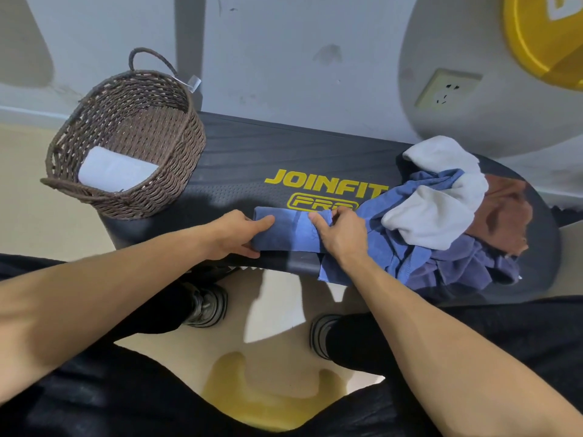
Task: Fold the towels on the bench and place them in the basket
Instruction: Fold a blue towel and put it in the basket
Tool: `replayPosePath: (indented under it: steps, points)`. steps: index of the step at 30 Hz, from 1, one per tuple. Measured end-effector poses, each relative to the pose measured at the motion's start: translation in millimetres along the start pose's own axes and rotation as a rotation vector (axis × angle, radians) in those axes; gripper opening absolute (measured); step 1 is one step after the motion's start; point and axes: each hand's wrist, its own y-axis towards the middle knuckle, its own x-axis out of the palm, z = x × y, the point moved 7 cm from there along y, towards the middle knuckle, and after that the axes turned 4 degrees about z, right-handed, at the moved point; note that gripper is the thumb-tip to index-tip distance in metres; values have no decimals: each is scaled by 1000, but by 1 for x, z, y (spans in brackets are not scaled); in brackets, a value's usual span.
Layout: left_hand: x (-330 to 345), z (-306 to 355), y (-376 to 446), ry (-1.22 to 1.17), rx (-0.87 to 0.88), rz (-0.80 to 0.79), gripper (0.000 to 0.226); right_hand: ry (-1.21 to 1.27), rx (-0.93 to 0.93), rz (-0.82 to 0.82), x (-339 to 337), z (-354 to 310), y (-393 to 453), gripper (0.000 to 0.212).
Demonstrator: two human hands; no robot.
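Note:
A folded blue towel [291,230] lies near the front edge of the black bench [239,159]. My left hand [235,236] grips its left end, thumb under the near edge and fingers over the top. My right hand [339,234] pinches the towel's right end, fingers curled into the cloth. A brown woven basket [157,184] stands on the bench's left end, with one folded pale towel [115,171] inside. To the right lies a heap of unfolded towels [441,216], white, blue, purple and brown.
The bench stands against a grey wall with a power socket [446,89]. My shoes [205,305] and dark trouser legs are below the bench's front edge. A yellow object [545,36] hangs at the upper right.

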Motion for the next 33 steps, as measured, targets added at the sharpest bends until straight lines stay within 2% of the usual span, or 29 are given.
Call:
replayPosePath:
  steps: [2, 5, 12, 15, 17, 19, 21, 23, 25, 28, 33]
  points:
    - [5, 1, -2, -99, -33, -25, 36, -11, -2, 5, 0, 1, -1, 50]
    - [7, 5, -3, -188, 25, 78, 24, -2, -10, 8, -2, 0, -2, 51]
    - [8, 20, -4, -351, 96, 120, 47, 100, 30, -10, -1, 10, -5, 49]
    - [10, 43, -7, -172, 278, 85, 25, 231, 115, -157, -2, 13, 2, 37]
    - [6, 78, -14, 151, 517, 114, 21, 394, 162, -242, -16, 5, 8, 23]
    - [7, 112, -28, 491, 701, 99, 17, 461, -5, -271, -41, -24, 11, 46]
    - [10, 139, -45, 706, 789, 35, 18, 503, -240, -302, -64, -60, 3, 60]
    - [12, 160, -63, 769, 845, -34, 16, 441, -393, -332, -75, -92, -12, 72]
    - [10, 177, -80, 752, 870, -97, 16, 305, -466, -304, -77, -111, -23, 73]
    - [4, 190, -100, 747, 879, -186, 18, 291, -442, -315, -69, -119, -32, 49]
    - [-21, 184, -111, 737, 854, -276, 16, 241, -404, -351, -43, -129, -48, 30]
